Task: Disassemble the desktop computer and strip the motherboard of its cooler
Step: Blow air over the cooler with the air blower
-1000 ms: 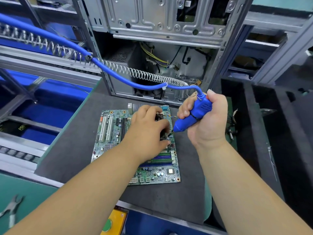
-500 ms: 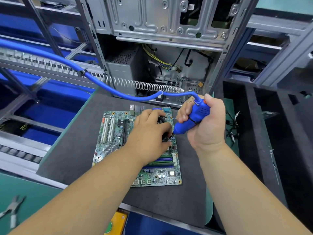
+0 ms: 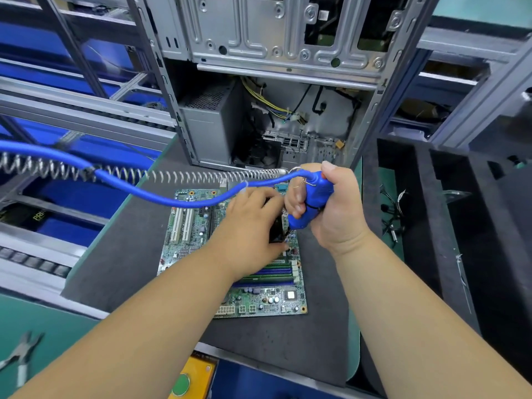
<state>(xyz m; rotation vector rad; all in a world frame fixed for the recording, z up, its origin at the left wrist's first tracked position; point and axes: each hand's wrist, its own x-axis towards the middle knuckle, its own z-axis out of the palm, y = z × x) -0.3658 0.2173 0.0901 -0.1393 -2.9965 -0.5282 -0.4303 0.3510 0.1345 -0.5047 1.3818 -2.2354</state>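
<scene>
Motherboard (image 3: 201,243) flat mid-desk (image 3: 121,254), before open case (image 3: 259,82) | left hand (image 3: 250,226) curled over cooler (image 3: 276,228) | right hand (image 3: 331,214) grips blue screwdriver (image 3: 312,200) | step: unscrewing cooler | next: remaining screws, lift cooler

Bright, even overhead light, faint shadows.
Wide-angle bending at the edges; the coiled cable (image 3: 34,167) at left is motion-blurred.
</scene>
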